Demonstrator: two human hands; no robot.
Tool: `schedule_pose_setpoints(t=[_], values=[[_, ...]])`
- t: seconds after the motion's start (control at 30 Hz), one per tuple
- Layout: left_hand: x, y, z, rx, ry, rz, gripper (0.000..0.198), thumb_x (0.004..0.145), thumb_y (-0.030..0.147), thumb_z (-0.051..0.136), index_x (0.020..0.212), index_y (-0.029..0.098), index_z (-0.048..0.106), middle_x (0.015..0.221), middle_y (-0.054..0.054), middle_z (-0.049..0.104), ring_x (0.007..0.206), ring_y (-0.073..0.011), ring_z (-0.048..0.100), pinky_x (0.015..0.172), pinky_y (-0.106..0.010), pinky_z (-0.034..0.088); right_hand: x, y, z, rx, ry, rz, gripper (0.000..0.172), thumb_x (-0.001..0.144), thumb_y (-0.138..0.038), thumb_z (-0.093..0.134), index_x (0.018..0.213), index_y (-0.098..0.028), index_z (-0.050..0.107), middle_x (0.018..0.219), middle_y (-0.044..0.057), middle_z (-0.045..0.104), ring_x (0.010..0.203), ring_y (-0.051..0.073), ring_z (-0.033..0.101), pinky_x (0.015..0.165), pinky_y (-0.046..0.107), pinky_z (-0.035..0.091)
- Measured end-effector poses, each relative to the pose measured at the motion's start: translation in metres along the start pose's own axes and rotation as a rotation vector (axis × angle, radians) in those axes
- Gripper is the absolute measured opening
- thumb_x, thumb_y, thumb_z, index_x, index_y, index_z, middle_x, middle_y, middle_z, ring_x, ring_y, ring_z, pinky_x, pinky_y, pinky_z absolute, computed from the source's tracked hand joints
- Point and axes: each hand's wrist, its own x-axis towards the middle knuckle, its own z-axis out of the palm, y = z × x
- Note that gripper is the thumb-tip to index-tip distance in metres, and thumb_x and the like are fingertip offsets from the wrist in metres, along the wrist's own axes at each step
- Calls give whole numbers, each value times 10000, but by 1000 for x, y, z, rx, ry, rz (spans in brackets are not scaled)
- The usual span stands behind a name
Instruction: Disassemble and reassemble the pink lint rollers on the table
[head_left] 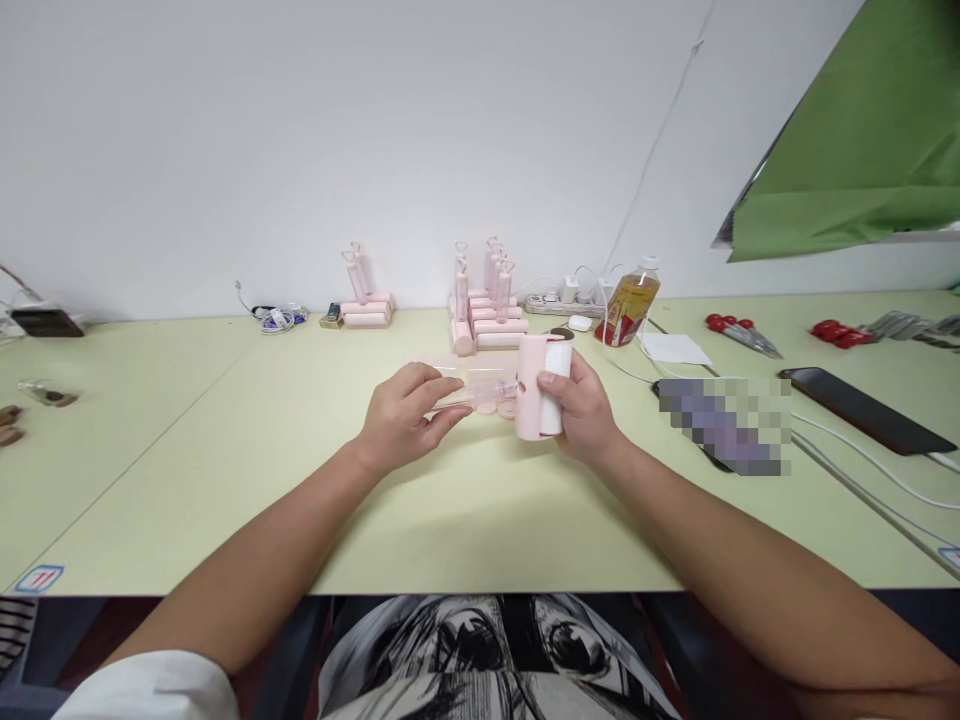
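My right hand (589, 410) grips a lint roller head, a pink curved cover (531, 388) with a white roll (556, 358) inside it, held upright over the table. My left hand (409, 412) pinches a clear pinkish handle (491, 391) that points right. The handle's end meets the side of the cover near a small hole; whether it is inserted cannot be made out. Just beneath and behind lie small round pink pieces (487, 408), partly hidden by the handle and the cover. A clear pinkish piece lies behind my left fingers.
Against the wall stand several pink lint rollers (501, 326), with a smaller group (366, 313) to their left. A drink bottle (630, 302), a power strip (564, 305), a black phone (866, 410), white cables and red-ended tools (742, 333) occupy the right.
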Motion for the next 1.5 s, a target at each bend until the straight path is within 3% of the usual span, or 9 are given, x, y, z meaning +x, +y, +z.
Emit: schedule_pose_setpoints(t=[0.2,0.47,0.8,1.5], values=[[0,2,1,8,113,26,273,790,243,711,1024,196,579,829,-40,587,691,-124,562,552,-220,476,-1,4,2,120,-52,134,399,644,-375,715,976,-240,541,759,-2,612,635,185,572,567,320,481],[3,5,-1,-2,143,50,289,777,221,719,1029,206,578,799,-31,577,685,-125,556,554,-224,483,0,6,1,141,-87,112,383,662,-359,709,985,-233,546,756,-1,618,637,185,581,578,325,490],[-8,-4,5,-59,-255,-115,237,866,369,612,998,177,651,817,-26,672,504,-58,517,486,-193,427,6,6,-2,69,13,149,392,641,-346,725,981,-236,562,768,-9,606,642,171,565,570,311,484],[-9,-7,3,-12,-465,-203,283,889,400,560,1017,186,694,855,-41,688,586,-100,586,534,-220,427,5,15,0,-190,28,137,355,678,-351,698,976,-220,557,833,-6,617,749,192,572,668,322,473]])
